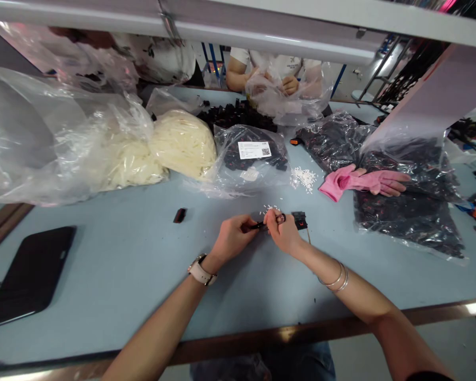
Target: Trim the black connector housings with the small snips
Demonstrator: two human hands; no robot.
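My left hand point(236, 235) is closed, its thumb and fingers pinching a small black connector point(257, 226). Up against that part, my right hand point(282, 233) is closed too, with a dark rounded item point(281, 217) showing at its fingers; what it is cannot be made out. Small white pins point(270, 207) lie scattered just beyond my fingertips. To the right of my right hand rests a black connector block point(300, 220) with a red spot, and a thin stick point(308, 235) is beside it. Off to the left lies a dark brown connector point(180, 215) by itself.
A pile of white pins point(303, 179) lies behind. Bags of cream parts point(184, 143) and black parts point(254, 153) line the back. Pink gloves point(365, 181) rest on bags at right; a dark tablet point(31, 275) lies left. Across the table a person's hands point(289, 84) handle plastic.
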